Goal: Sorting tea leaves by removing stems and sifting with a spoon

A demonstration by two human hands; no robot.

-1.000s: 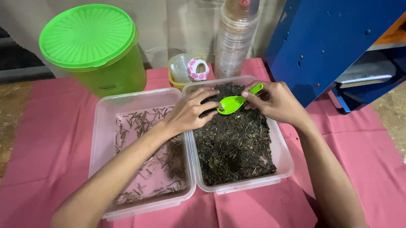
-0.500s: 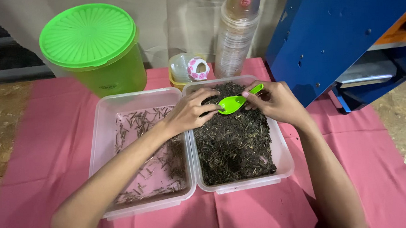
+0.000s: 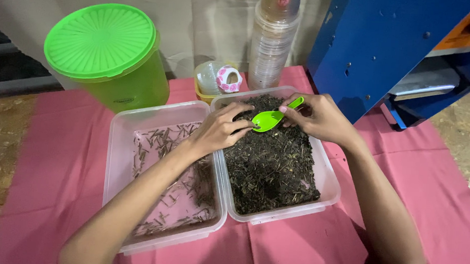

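Observation:
My right hand grips the handle of a small bright green plastic spoon over the far end of a clear tub filled with dark dried leaf bits. My left hand reaches across from the left, its fingertips pinched together at the spoon's bowl. Whether they hold a bit of leaf is too small to tell. To the left stands a second clear tub with a thin scatter of pale stems on its bottom.
Both tubs rest on a pink cloth. Behind them stand a green lidded bucket, a stack of clear plastic cups and a small roll of tape on a yellow container. A blue machine rises at the right.
Both hands and the spoon stay in nearly the same spot over the dark leaves; only the left fingertips shift slightly at the spoon's bowl.

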